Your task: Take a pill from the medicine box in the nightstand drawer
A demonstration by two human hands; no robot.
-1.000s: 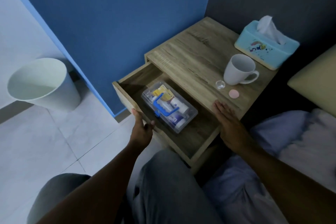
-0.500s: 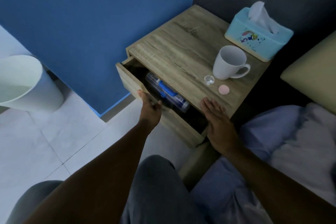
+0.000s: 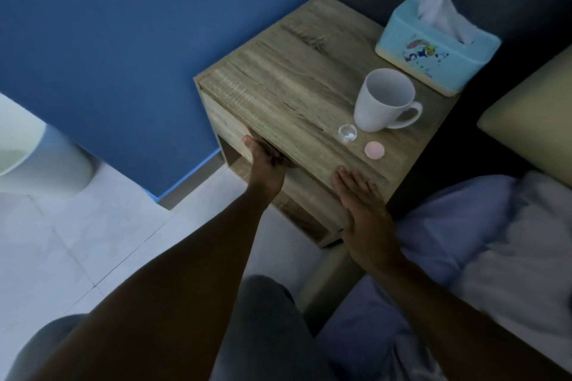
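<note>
The wooden nightstand (image 3: 294,71) stands against the blue wall with its drawer front (image 3: 298,196) pushed in almost flush. The medicine box is hidden inside. My left hand (image 3: 265,164) has its fingers curled over the drawer front's top edge, in the thin dark gap under the top. My right hand (image 3: 362,210) lies flat with fingers together against the nightstand's front right corner and holds nothing. On the top, a small clear cup (image 3: 347,132) with white pills sits beside a pink round lid (image 3: 374,150).
A white mug (image 3: 382,100) and a light blue tissue box (image 3: 433,52) stand at the back right of the top. A pale waste bin (image 3: 37,155) is on the tiled floor at the left. The bed with a pillow (image 3: 532,114) and sheet (image 3: 464,226) lies to the right.
My left hand has pushed the drawer from wide open to nearly shut, so the medicine box has gone out of sight. My right hand stayed at the front corner.
</note>
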